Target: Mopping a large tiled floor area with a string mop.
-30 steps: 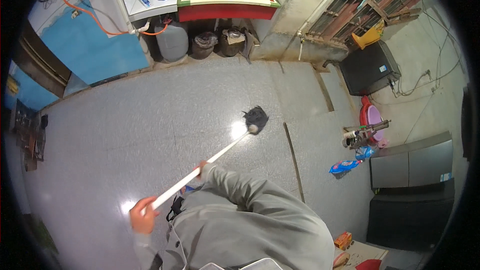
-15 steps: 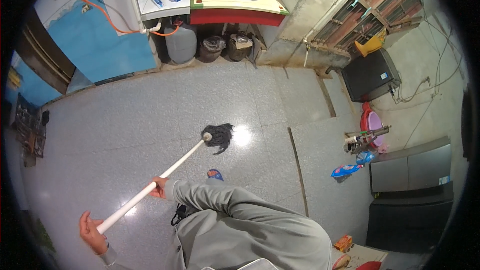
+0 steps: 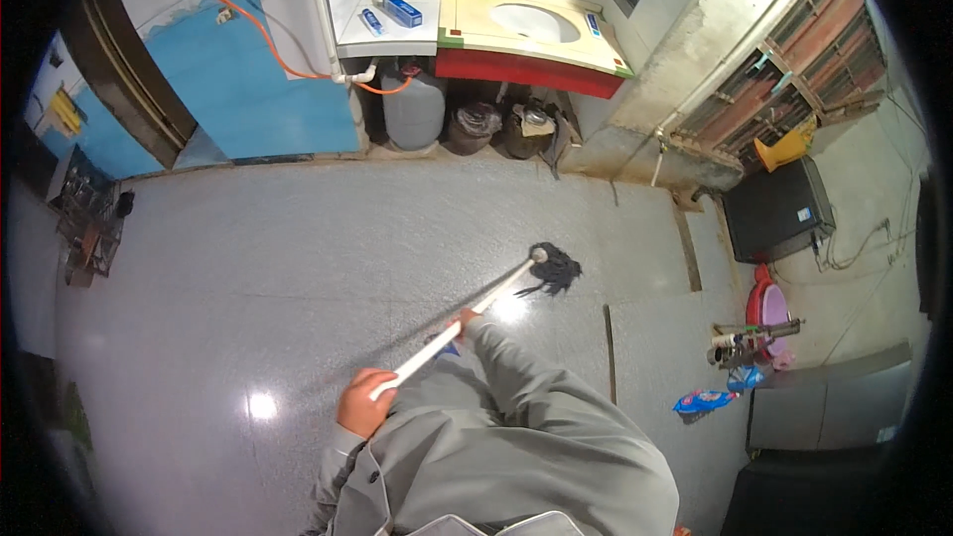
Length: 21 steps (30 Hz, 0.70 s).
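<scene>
Smooth mop handle (image 3: pixel 422 357), perhaps plastic; glossy floor (image 3: pixel 248 248)

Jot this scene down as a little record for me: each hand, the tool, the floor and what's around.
Left hand: around the near end of the white handle
Right hand: on the handle, nearer the mop head
Mop head: dark strands, spread on the floor
Floor: grey, with bright reflections
Far side: red-fronted counter with a white washbasin
Under counter: grey container
Right side: blue packet
</scene>
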### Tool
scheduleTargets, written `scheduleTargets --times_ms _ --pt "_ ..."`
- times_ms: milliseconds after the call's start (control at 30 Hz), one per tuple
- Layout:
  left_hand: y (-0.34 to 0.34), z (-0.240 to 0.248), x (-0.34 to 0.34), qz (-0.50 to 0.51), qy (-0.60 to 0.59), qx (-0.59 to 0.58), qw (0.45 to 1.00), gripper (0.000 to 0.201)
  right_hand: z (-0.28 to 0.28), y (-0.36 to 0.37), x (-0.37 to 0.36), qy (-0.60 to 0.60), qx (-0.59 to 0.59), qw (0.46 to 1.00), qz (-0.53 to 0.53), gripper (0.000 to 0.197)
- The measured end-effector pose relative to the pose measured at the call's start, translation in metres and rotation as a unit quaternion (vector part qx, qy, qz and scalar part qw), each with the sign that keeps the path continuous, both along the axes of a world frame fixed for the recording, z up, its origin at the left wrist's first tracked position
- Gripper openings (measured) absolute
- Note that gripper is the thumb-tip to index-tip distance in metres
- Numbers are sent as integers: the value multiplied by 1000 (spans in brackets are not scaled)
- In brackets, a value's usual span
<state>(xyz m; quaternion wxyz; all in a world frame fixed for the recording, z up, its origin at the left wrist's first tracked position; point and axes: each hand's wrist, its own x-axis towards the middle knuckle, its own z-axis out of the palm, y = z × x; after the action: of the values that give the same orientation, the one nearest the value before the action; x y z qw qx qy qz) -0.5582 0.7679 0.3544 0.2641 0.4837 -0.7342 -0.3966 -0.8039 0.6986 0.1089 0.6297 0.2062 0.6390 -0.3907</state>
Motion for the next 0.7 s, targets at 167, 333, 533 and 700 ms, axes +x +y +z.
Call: scheduleTargets --times_ms 167,333,533,700 --pt "-21 36 -19 42 18 30 998 18 -94 -46 -34 -91 20 991 101 28" --pt "9 86 35 265 -5 212 941 20 -97 -49 72 -249 99 961 67 19" --pt "84 126 72 444 -55 168 878 19 49 -35 231 -230 14 883 410 22" --pt "100 100 63 425 -194 -67 882 22 17 -43 304 -237 -66 892 379 17"
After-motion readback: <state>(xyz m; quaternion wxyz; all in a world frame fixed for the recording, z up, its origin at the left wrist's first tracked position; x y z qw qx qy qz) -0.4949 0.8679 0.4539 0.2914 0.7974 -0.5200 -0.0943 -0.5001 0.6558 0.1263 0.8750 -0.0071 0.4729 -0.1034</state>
